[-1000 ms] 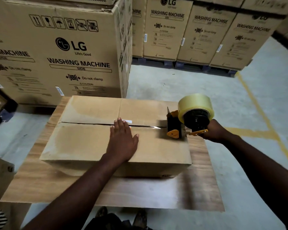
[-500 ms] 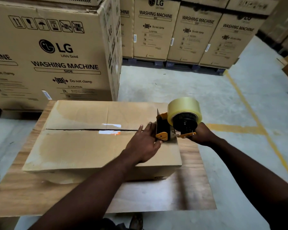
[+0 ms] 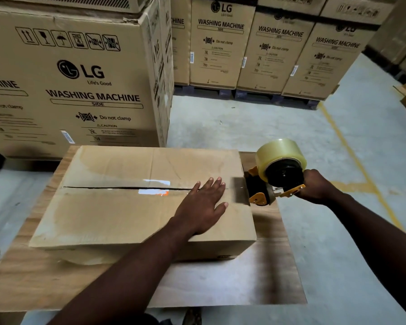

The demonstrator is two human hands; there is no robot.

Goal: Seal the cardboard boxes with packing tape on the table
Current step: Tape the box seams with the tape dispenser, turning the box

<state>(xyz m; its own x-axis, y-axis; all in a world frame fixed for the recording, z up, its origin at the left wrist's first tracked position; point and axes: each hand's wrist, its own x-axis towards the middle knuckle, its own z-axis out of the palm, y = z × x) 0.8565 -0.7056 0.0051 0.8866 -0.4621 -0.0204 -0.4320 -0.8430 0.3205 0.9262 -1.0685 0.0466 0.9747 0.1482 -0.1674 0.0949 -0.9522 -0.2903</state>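
Pressing down with my left hand (image 3: 202, 207), fingers straight and slightly spread, I hold nothing in it. It lies flat on the box (image 3: 117, 214) at centre frame, fingertips over the right end of the seam (image 3: 127, 188). My right hand (image 3: 317, 188), right of centre, curls round the handle of the tape gun (image 3: 258, 192), which sits at the box's right edge, roll (image 3: 274, 153) uppermost. The box rests on the table (image 3: 220, 285) across the lower frame. Cartons (image 3: 80, 78) stand along the top.

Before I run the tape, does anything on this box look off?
The box shows a dark gap along its top seam, so it is not fully closed, and its lower front edge bulges outward near the left.
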